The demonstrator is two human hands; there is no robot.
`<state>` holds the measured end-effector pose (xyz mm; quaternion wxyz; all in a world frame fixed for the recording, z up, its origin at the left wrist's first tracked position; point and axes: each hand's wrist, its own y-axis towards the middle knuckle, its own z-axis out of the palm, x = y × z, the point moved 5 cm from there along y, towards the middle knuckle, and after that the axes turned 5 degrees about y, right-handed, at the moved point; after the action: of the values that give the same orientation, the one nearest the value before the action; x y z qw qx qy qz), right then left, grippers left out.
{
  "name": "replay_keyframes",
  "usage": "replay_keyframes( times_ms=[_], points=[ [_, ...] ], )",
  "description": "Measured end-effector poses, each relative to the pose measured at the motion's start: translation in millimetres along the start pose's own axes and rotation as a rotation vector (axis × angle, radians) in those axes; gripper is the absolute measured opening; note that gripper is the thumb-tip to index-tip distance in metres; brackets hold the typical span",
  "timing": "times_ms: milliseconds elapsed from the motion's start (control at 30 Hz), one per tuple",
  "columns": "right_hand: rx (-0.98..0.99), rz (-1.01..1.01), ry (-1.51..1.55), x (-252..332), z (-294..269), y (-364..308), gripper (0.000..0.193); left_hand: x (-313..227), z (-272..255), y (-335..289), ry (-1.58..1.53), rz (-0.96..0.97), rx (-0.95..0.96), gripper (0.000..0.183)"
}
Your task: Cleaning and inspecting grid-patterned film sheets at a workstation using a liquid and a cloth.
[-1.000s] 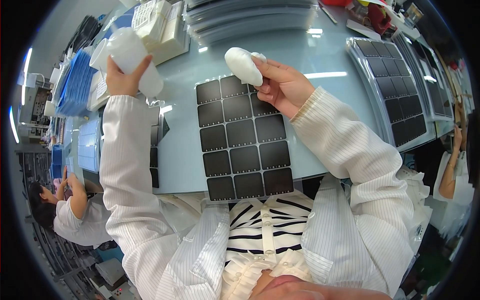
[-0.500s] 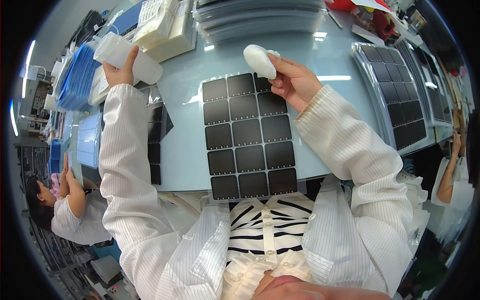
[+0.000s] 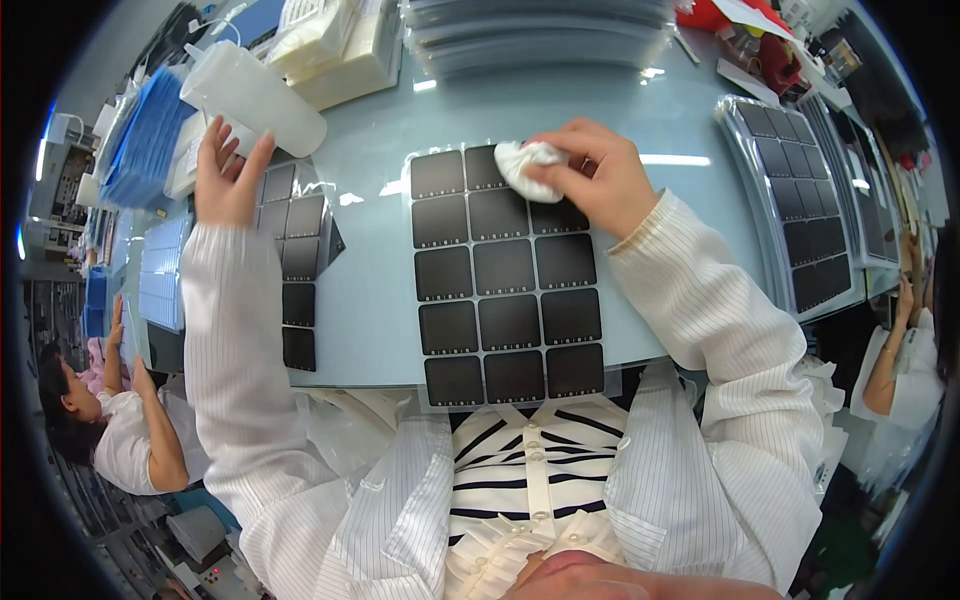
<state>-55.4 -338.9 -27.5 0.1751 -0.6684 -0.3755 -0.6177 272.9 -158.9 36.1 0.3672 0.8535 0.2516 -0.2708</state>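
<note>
Cloth (image 3: 528, 170), white and bunched into a soft wad, lies over the far right part of a sheet (image 3: 503, 267) set before a person seated at a table (image 3: 375, 300). The person's right hand (image 3: 605, 180) is clamped on the wad, thumb and fingers pinching its right side. From where I stand, the cloth looks to be against the sheet's surface, hiding part of the far row of panels.

The sheet is clear at its margins and carries dark rectangular panels, three across and five deep. Its near end reaches slightly past the table's near edge.

The left hand (image 3: 228, 185) is raised on the left, thumb and fingers spread apart with nothing between them. Just beyond its fingertips is a translucent white bottle (image 3: 262, 100) with a thin bent spout. Below that hand, nearer the person, lies a second sheet (image 3: 300, 255) of dark panels, partly covered by the pinstriped white sleeve (image 3: 235, 340).

Farther left I see a stack of blue sheets (image 3: 150, 150) and, nearer, a pale blue tray (image 3: 163, 275). Clear plastic sheets (image 3: 540, 40) are piled at the far side. On the right sits a stack of dark-panelled sheets (image 3: 795, 190). A co-worker (image 3: 145, 435) sits at the left; another person's arm (image 3: 885, 365) shows at the right.
</note>
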Motion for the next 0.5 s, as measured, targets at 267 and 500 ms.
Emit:
replay_keyframes(
  times_ms=[267, 500],
  points=[
    [0.256, -0.309, -0.536, 9.9, 31.7, -11.4, 0.02, -109.5, 18.4, -155.8, 0.129, 0.271, 0.487, 0.027],
    [0.18, -0.306, -0.487, 20.5, 41.9, -29.0, 0.026, -96.3, 50.8, -179.1, 0.273, 0.33, 0.517, 0.041]
  ],
)
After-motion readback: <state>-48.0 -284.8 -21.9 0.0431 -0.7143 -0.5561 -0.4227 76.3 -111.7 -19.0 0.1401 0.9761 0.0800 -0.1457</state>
